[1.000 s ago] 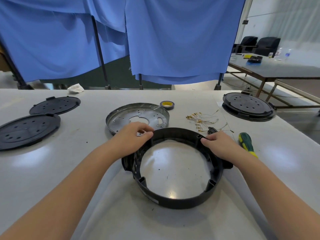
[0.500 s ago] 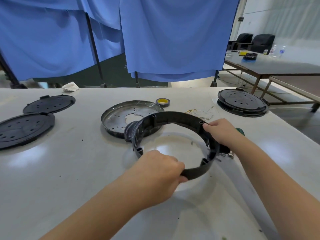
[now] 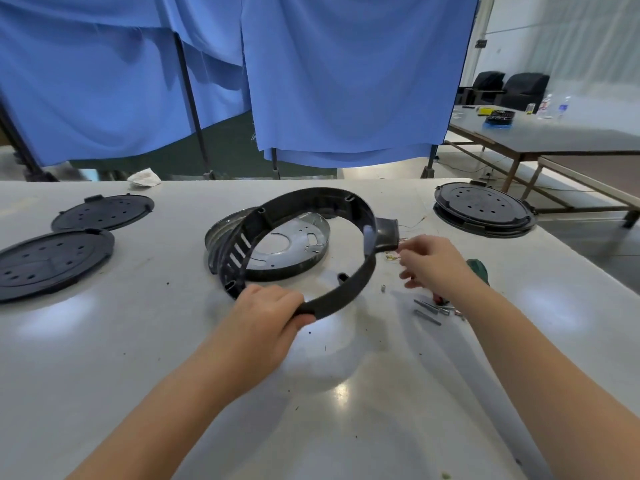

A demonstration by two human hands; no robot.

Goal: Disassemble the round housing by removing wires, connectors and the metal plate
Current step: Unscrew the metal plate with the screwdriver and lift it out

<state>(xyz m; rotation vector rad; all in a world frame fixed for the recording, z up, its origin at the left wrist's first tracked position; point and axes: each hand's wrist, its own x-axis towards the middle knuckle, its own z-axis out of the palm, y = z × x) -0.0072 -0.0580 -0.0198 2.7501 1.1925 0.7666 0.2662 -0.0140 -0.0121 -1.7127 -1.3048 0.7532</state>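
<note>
Released by right hand [image 3: 431,263], housing ring [image 3: 311,251] tilts up (left hand [image 3: 273,317] gripping).

Two bare arms show, each ending in a bare hand: the left hand [image 3: 268,315] and the right hand [image 3: 431,263]. No sleeves, gloves, rings or watch can be seen above either hand.

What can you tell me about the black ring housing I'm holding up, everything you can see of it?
The black ring housing is an open round band, apparently matte plastic, with slotted vents on its left wall, small tabs inside and a flared stub on its right side. It is tilted, far edge raised above the table. The left hand grips its near rim; the right hand hovers beside the stub, not touching. The metal plate shows through its opening.
</note>
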